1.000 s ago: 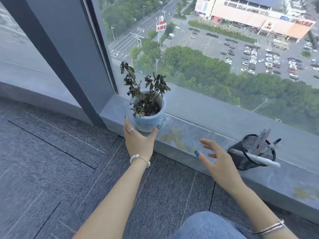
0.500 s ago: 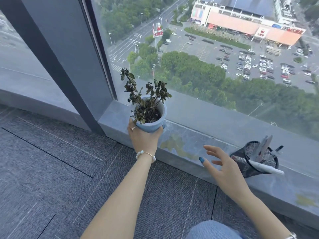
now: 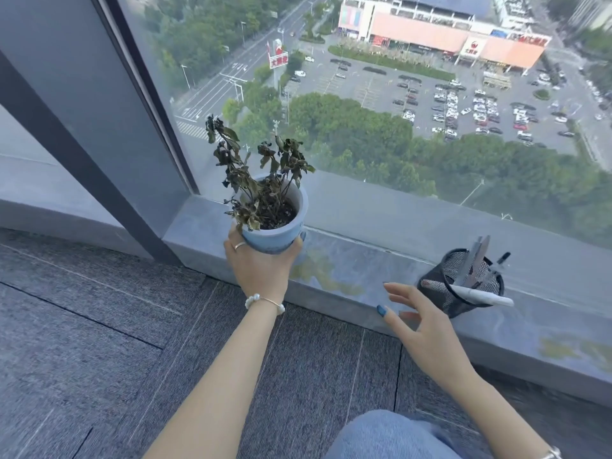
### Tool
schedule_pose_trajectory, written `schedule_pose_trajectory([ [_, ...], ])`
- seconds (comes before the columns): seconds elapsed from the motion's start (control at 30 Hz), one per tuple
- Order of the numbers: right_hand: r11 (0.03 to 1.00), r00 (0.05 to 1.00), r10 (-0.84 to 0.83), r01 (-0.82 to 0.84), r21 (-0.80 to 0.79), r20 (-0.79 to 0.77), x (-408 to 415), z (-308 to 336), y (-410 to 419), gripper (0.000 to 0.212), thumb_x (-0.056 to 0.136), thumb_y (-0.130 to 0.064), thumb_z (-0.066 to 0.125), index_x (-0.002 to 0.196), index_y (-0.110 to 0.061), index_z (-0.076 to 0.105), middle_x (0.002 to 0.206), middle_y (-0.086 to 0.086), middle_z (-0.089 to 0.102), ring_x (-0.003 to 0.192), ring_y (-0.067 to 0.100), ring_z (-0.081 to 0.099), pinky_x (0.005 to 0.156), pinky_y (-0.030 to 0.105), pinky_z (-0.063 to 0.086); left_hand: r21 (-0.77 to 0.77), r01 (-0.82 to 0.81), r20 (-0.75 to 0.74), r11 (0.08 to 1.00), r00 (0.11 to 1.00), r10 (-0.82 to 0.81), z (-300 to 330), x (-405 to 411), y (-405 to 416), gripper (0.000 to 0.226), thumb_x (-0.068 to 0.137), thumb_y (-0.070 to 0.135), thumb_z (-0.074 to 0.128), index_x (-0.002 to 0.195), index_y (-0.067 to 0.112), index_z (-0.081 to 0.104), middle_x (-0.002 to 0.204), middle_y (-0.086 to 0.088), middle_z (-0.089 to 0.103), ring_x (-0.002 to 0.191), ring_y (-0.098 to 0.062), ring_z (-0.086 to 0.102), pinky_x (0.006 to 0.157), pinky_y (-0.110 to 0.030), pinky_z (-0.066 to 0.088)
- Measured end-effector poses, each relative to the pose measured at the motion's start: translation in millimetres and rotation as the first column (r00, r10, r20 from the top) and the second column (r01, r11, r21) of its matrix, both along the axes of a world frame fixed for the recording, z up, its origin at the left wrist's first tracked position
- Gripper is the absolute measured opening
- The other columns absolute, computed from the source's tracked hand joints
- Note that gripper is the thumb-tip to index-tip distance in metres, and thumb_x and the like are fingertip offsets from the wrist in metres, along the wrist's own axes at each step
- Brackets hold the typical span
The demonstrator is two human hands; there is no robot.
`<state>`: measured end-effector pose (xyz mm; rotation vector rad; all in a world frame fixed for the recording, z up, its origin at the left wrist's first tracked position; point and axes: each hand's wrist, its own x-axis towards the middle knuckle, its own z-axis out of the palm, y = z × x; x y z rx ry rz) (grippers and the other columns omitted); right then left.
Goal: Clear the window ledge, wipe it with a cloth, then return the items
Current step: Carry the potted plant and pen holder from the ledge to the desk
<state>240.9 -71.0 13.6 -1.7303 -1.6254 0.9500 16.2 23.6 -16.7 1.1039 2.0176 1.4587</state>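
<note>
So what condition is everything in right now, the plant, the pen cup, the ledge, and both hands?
Plant: wilted, leaves dark and drooping.
Flower pot: upright, gripped from below, apparently lifted off the ledge.
Left hand: closed around the flower pot.
Right hand: open, fingers spread, holding nothing, beside the pen cup.
Pen cup: tilted on the ledge, pens and scissors inside.
Ledge: not wiped yet, shiny.

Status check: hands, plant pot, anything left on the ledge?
Left hand gripping blue plant pot, tilted. Right hand open, empty, beside mesh pen holder. Holder on ledge. No cloth in view.
</note>
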Motion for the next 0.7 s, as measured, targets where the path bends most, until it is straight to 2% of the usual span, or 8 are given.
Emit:
schedule_pose_trajectory([
  [0.07, 1.000, 1.000, -0.025, 0.025, 0.003, -0.011, 4.8, 1.8, -6.0, 0.032, 0.086, -0.029, 0.063, 0.116, -0.037, 0.055, 0.115, -0.028, 0.056, 0.110, -0.013, 0.050, 0.089, 0.013, 0.042, 0.024, 0.028, -0.004, 0.999, 1.000, -0.028, 4.5, 7.6, -3.0, 0.097, 0.050, 0.041, 0.085, 0.130, 0.006, 0.042, 0.120, -0.010, 0.050, 0.112, -0.018, 0.044, 0.087, -0.017, 0.036],
  [0.13, 0.998, 0.998, -0.057, 0.057, 0.008, -0.027, 10.0, 4.3, -12.8, 0.031, 0.086, -0.030, 0.064, 0.112, -0.041, 0.054, 0.115, -0.028, 0.057, 0.109, -0.012, 0.052, 0.087, 0.009, 0.041, 0.047, 0.046, 0.017, 0.998, 0.999, -0.047, 9.0, 15.8, -6.6, 0.096, 0.049, 0.041, 0.084, 0.129, 0.007, 0.042, 0.120, -0.010, 0.048, 0.113, -0.020, 0.044, 0.091, -0.022, 0.038],
  [0.23, 0.992, 0.992, -0.120, 0.121, 0.029, -0.036, 19.4, 6.4, -23.6, 0.030, 0.085, -0.028, 0.065, 0.108, -0.043, 0.054, 0.112, -0.026, 0.059, 0.108, -0.011, 0.053, 0.083, 0.001, 0.039, 0.089, 0.093, 0.009, 0.992, 0.995, -0.094, 14.3, 29.9, -13.4, 0.095, 0.048, 0.048, 0.079, 0.125, 0.005, 0.044, 0.117, -0.008, 0.048, 0.116, -0.028, 0.044, 0.101, -0.038, 0.041],
  [0.37, 0.969, 0.970, -0.236, 0.239, 0.060, -0.063, 33.8, 5.7, -38.8, 0.029, 0.083, -0.028, 0.067, 0.107, -0.039, 0.056, 0.110, -0.024, 0.061, 0.103, -0.005, 0.058, 0.081, 0.007, 0.045, 0.141, 0.166, -0.009, 0.976, 0.986, -0.167, 15.6, 45.7, -24.0, 0.090, 0.048, 0.053, 0.074, 0.120, 0.008, 0.047, 0.109, 0.003, 0.041, 0.114, -0.032, 0.046, 0.101, -0.043, 0.042],
  [0.47, 0.924, 0.929, -0.362, 0.369, 0.101, -0.081, 44.8, 3.1, -47.4, 0.030, 0.082, -0.027, 0.069, 0.109, -0.034, 0.056, 0.107, -0.021, 0.062, 0.096, 0.004, 0.062, 0.078, 0.015, 0.048, 0.154, 0.217, 0.033, 0.964, 0.974, -0.225, 9.6, 53.2, -28.9, 0.087, 0.047, 0.052, 0.077, 0.119, 0.012, 0.046, 0.112, 0.003, 0.043, 0.115, -0.033, 0.048, 0.100, -0.047, 0.043],
  [0.53, 0.883, 0.891, -0.443, 0.453, 0.122, -0.099, 52.1, 1.0, -49.7, 0.033, 0.081, -0.026, 0.071, 0.109, -0.031, 0.055, 0.106, -0.018, 0.061, 0.095, 0.012, 0.063, 0.081, 0.029, 0.051, 0.135, 0.241, 0.064, 0.961, 0.966, -0.252, 7.3, 57.0, -30.2, 0.087, 0.045, 0.051, 0.077, 0.118, 0.015, 0.045, 0.115, -0.001, 0.047, 0.115, -0.032, 0.049, 0.101, -0.048, 0.042],
  [0.63, 0.819, 0.833, -0.535, 0.553, 0.151, -0.143, 61.2, -4.5, -47.3, 0.039, 0.078, -0.025, 0.074, 0.106, -0.036, 0.050, 0.109, -0.013, 0.059, 0.103, 0.017, 0.060, 0.088, 0.039, 0.050, 0.102, 0.253, 0.042, 0.962, 0.965, -0.258, 9.4, 61.2, -31.5, 0.090, 0.044, 0.052, 0.075, 0.117, 0.006, 0.048, 0.112, 0.004, 0.041, 0.115, -0.030, 0.048, 0.102, -0.046, 0.041],
  [0.7, 0.788, 0.802, -0.575, 0.596, 0.155, -0.160, 65.8, -10.9, -42.3, 0.048, 0.076, -0.024, 0.076, 0.113, -0.031, 0.046, 0.115, -0.006, 0.056, 0.110, 0.013, 0.055, 0.094, 0.041, 0.048, 0.096, 0.254, 0.020, 0.963, 0.966, -0.257, 11.4, 62.9, -31.7, 0.091, 0.045, 0.053, 0.074, 0.118, 0.004, 0.049, 0.110, 0.006, 0.039, 0.115, -0.029, 0.047, 0.102, -0.046, 0.041],
])
